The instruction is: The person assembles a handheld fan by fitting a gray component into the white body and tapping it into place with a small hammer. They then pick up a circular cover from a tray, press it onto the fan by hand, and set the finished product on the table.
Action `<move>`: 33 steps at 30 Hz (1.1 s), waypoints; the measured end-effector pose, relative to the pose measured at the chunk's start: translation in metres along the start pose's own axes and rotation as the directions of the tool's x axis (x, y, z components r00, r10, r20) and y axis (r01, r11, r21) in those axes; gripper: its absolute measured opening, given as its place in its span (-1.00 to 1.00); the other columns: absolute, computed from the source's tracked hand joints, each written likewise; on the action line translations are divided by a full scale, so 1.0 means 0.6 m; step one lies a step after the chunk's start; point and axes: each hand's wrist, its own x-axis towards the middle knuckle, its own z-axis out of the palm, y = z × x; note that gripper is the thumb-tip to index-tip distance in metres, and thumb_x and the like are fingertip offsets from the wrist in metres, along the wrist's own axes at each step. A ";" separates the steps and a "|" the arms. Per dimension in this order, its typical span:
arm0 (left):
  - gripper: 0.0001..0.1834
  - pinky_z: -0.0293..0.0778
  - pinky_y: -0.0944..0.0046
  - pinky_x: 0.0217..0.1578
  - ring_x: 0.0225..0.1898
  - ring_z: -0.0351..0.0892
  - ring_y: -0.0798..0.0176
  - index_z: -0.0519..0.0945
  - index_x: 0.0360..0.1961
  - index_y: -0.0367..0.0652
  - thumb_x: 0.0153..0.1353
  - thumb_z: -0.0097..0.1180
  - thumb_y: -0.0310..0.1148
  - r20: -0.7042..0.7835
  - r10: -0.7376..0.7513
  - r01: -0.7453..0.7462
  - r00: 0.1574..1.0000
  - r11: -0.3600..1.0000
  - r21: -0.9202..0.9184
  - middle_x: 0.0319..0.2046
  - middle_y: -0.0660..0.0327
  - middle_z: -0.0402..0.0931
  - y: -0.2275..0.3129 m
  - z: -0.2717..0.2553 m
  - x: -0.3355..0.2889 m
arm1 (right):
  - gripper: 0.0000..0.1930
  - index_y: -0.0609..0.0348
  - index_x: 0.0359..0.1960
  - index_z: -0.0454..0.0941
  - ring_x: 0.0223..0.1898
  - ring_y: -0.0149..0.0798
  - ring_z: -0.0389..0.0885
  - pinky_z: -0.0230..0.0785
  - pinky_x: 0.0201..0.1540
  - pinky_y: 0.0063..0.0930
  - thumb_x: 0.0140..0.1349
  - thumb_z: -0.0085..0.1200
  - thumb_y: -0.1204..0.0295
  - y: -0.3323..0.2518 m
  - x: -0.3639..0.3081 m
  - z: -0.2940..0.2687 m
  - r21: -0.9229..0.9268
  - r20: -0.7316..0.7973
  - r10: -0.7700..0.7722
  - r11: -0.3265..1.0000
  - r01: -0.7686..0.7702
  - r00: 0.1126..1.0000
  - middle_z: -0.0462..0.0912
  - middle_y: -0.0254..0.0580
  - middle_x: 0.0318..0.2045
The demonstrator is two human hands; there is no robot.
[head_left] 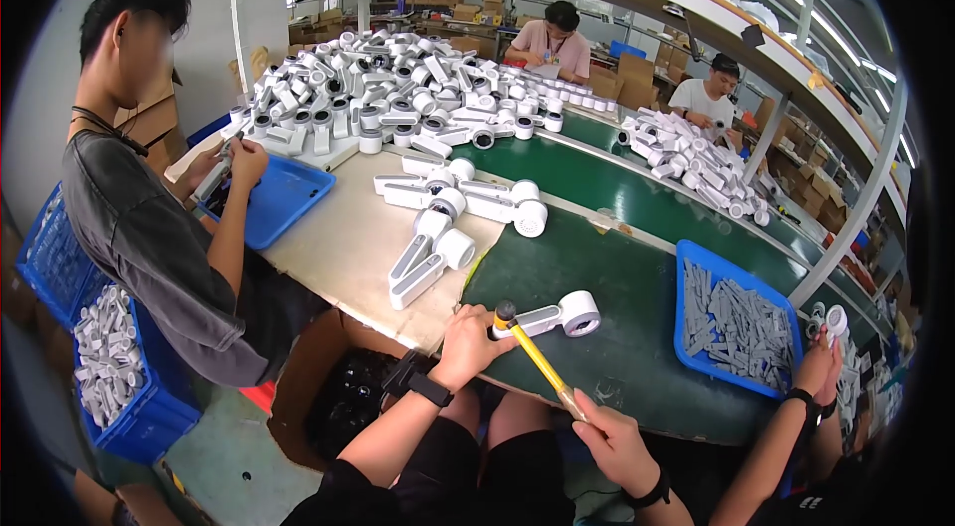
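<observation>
On the green table in front of me lies a white handheld device (579, 315) with a round head and a flat handle. My left hand (471, 347) is wrapped round the end of its handle. My right hand (619, 441) grips a small hammer (540, 363) with a yellow shaft. The hammer's dark head is right by the handle end, over my left fingers; whether it touches cannot be told. Several similar white devices (435, 228) lie on the beige sheet (328, 228) beyond my left hand.
A blue tray (686, 352) of grey strips stands to the right, near a co-worker's hands (818, 367). A large heap of white devices (398, 88) fills the far left. At left, a person (164, 198) works over a blue tray (288, 203). An open cardboard box (298, 397) sits below the table edge.
</observation>
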 end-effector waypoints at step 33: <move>-0.59 0.42 0.17 -0.43 -0.51 0.49 0.07 0.67 -0.03 -0.08 0.14 0.32 -0.11 -0.019 0.102 -0.104 0.995 0.952 -0.289 -0.43 0.14 0.56 0.000 0.006 -0.003 | -0.45 0.10 0.38 0.32 -0.63 -0.60 0.36 0.23 -0.58 -0.72 0.33 0.02 0.57 0.046 -0.045 -0.031 0.385 -0.074 0.433 0.843 -0.374 0.898 0.47 -0.43 -0.51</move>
